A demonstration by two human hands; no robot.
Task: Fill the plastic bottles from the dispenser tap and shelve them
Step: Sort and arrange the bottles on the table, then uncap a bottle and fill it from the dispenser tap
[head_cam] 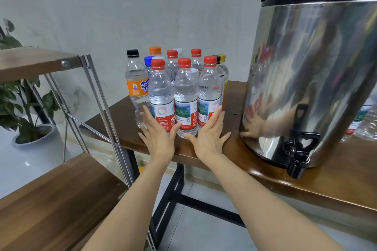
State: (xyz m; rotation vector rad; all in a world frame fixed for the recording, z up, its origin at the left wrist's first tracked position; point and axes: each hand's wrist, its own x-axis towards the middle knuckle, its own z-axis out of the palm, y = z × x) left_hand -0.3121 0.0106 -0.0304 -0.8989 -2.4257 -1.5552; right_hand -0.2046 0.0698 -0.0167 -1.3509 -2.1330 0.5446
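Contact on both sides!
Open-fingered left hand and right hand press 3 red-capped clear plastic bottles, gripping nothing.

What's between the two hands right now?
The middle front red-capped bottle stands between the left hand and the right hand, as the head view shows.

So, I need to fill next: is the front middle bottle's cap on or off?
On. The front middle bottle stands upright with its red cap seated on the neck.
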